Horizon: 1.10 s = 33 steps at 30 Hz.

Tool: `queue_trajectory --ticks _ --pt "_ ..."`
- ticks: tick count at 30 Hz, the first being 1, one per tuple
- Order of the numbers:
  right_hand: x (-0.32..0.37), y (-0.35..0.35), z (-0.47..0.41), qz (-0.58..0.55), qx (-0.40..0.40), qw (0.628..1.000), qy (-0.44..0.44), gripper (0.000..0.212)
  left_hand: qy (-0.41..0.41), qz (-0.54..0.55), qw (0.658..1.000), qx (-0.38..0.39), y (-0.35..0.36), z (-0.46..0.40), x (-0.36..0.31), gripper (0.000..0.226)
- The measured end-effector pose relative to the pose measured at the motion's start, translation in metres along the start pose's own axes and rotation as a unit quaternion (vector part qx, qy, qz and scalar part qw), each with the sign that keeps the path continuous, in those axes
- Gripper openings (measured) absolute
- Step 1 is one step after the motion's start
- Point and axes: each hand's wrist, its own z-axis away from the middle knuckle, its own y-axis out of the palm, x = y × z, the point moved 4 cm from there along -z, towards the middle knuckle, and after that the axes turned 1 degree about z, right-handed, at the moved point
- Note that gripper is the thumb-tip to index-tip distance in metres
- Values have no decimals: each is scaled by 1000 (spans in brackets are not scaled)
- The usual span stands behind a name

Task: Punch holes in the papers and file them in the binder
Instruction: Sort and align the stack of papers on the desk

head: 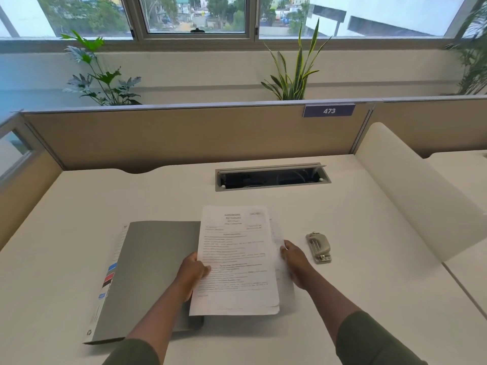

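Note:
A stack of printed white papers (234, 262) is held a little above the desk, overlapping the right edge of a closed grey binder (147, 275) that lies flat at the left. My left hand (191, 272) grips the papers' left edge, thumb on top. My right hand (295, 259) holds their right edge, where the sheets look blurred. A small grey metal hole punch (318, 247) rests on the desk just right of my right hand, apart from it.
The white desk (369, 259) has a recessed cable tray (272, 177) at the back centre. Beige partition panels (184, 135) close off the back and left; a white divider (411, 191) slopes along the right. Plants stand behind the partition.

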Motion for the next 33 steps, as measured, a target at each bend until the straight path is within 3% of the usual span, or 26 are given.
queue_trajectory --ticks 4,9,12,18,22,27,33 --pt "3 9 -1 -36 29 999 -22 34 2 -11 1000 3 4 4 2 38" --pt "10 14 -4 -42 60 997 -40 34 -17 47 999 4 7 2 8 20" --pt "13 17 -6 -53 75 995 -30 30 -14 83 996 2 7 1 5 26" --pt "21 18 -7 -149 128 980 -23 38 -110 203 962 148 21 5 2 37" --pt "21 11 -14 -159 121 980 -13 38 -114 254 945 171 27 1 1 44" --pt "17 4 -16 -113 86 990 20 34 -94 210 961 153 28 -4 -1 46" --pt "9 3 -17 27 12 998 48 26 2 89 994 56 14 -13 -9 35"
